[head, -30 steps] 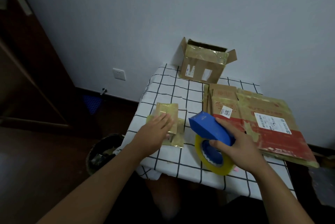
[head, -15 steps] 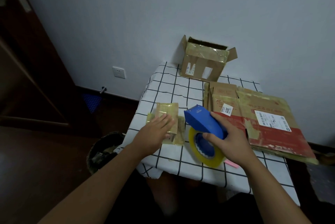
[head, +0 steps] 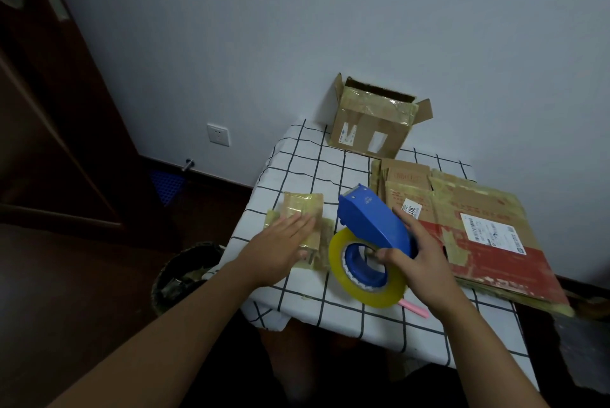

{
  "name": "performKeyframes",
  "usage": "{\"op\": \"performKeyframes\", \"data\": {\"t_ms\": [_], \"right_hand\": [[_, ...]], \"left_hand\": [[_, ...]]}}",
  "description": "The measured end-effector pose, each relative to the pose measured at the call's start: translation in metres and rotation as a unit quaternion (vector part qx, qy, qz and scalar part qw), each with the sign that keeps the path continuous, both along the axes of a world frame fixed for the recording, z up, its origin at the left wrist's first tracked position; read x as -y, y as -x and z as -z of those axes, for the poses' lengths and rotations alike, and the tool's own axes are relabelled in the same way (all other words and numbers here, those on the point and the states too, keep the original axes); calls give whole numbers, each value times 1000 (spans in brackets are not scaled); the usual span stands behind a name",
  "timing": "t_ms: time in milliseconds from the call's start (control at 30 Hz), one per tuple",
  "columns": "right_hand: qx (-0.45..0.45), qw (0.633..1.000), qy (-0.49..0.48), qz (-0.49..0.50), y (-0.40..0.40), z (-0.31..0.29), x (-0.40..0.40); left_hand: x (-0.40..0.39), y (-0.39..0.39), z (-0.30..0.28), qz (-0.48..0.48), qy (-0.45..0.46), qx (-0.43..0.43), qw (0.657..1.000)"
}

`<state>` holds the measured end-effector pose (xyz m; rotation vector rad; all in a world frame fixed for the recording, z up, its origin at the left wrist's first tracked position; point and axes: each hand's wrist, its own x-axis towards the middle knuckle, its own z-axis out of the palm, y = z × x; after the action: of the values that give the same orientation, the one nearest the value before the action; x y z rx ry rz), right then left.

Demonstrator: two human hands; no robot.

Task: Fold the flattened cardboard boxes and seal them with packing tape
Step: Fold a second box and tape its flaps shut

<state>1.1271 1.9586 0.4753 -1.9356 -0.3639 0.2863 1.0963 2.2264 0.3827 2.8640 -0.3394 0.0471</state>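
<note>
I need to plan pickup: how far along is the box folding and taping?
Early, it seems. One erected box stands at the back, top flaps open. In hand: the left hand presses a small taped box flat while the right hand holds the blue tape dispenser. Left: the stack of flattened boxes, unfolded.

Glossy blue plastic tape dispenser (head: 374, 221) in right hand (head: 421, 262), shiny yellowish tape roll (head: 366, 275) below the grip; tape-glazed matt cardboard piece (head: 302, 209) under left hand (head: 280, 250); matt checked cloth (head: 317, 170) beneath
</note>
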Motion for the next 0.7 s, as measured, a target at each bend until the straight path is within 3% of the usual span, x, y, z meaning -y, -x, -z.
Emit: {"op": "performKeyframes", "data": {"t_ms": [167, 400, 600, 700], "right_hand": [[6, 1000, -22, 7, 3, -4, -3], [14, 1000, -9, -6, 3, -9, -5], [11, 1000, -15, -8, 2, -13, -8], [12, 1000, -18, -16, -1, -12, -4]], "left_hand": [[0, -4, 4, 1, -24, -6, 1000], [0, -16, -16, -37, 72, 18, 997], [13, -21, -11, -89, 46, -18, 995], [11, -20, -13, -88, -4, 25, 996]]}}
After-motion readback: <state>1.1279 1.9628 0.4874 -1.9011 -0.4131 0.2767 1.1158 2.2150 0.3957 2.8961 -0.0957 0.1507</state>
